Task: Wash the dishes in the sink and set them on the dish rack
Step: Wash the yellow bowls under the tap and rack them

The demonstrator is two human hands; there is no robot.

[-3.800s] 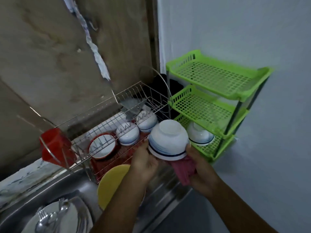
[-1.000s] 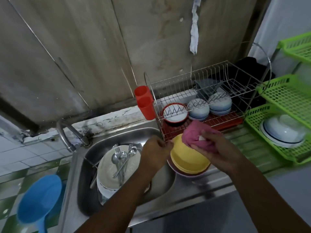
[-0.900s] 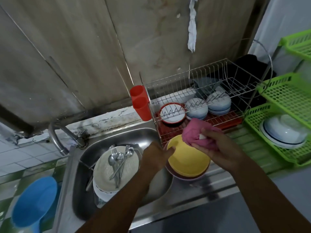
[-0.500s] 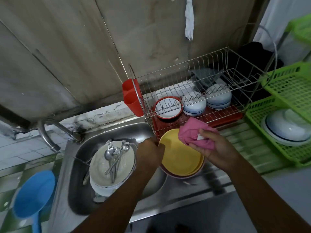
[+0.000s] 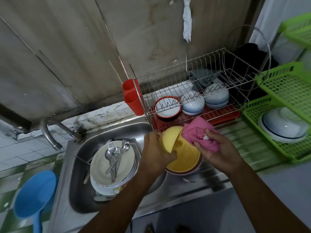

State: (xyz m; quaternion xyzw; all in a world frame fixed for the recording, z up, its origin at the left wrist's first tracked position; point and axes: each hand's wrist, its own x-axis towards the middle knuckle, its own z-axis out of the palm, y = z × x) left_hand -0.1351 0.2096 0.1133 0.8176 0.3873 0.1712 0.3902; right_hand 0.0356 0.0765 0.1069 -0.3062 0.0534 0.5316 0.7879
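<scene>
**Desk:** Where do we find the dish in hand?

**Photographer:** At the right rim of the stainless-steel sink [image 5: 117,130], just in front of the wire dish rack [image 5: 193,78]. We see the left hand [image 5: 156,153] gripping a yellow plastic bowl [image 5: 170,140], fingers curled round its lower edge. The bowl is tilted up on its side. It hangs over a second, wider yellow bowl [image 5: 185,158], which sits inside a dark pink bowl [image 5: 185,173].

**Desk:** And the other hand?

**Photographer:** We see the right hand [image 5: 218,148] closed tight round a bunched pink cloth [image 5: 198,133], which lies against the raised bowl's rim.

**Desk:** What lies in the basin?

**Photographer:** A stack of white plates [image 5: 104,167] with steel forks and spoons [image 5: 114,153] on top, to the right of a curved steel tap [image 5: 50,132].

**Desk:** And on the rack?

**Photographer:** We count a red-rimmed white dish [image 5: 168,108] and two stacks of upturned white bowls with blue bands [image 5: 193,105], over a red drip tray [image 5: 223,115]. A red plastic cutlery holder [image 5: 132,96] hangs on the rack's left end. To the right, a green plastic shelf unit [image 5: 282,88] holds an upturned white bowl with a dark band [image 5: 284,126] on its lowest tier. At far left we make out a blue plastic dipper [image 5: 35,194] on the tiled counter.
</scene>
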